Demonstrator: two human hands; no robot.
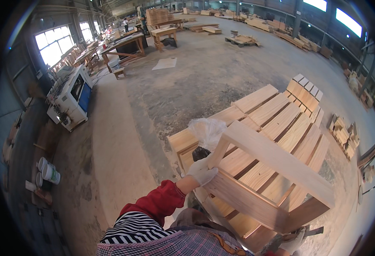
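Note:
A pale rectangular wooden frame [277,164] of four boards is tilted over slatted wooden panels. My left hand [202,171], in a white glove, is closed round the frame's left end board. At the frame's lower right corner is my right hand [293,242], also gloved and partly hidden by the wood. From it sticks out a dark flat-bladed tool [314,231], which the hand seems to grip; its fingers show only in part. Below the frame lie the slatted panels [275,113], with a clear plastic bag [208,131] and a black bag [201,153] at their left edge.
A white and blue machine [74,98] stands at left, with white buckets [48,171] nearer me. Workbenches [125,45] and a stack of boards [158,16] are farther back. Wood pieces [344,134] lie on the floor at right. A person [126,24] stands far off.

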